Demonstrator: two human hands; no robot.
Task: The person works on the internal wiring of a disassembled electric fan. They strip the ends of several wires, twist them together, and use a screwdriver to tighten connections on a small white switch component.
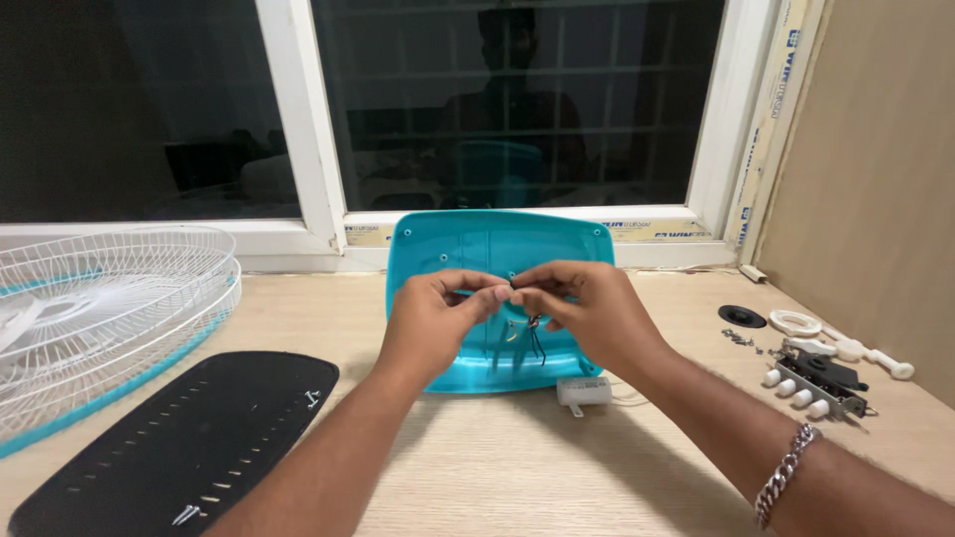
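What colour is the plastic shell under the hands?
Turquoise shell, seen in the head view.

White wire fan guard (99, 308) with teal rim: left side of the light wood desk (497, 467). Black slotted panel (179, 438): front left, loose screws lying on it. Push-button switch block (816, 383), white ring (794, 321), black round cap (742, 316), small screws (741, 339): right side, near the wall. Window (507, 99): behind
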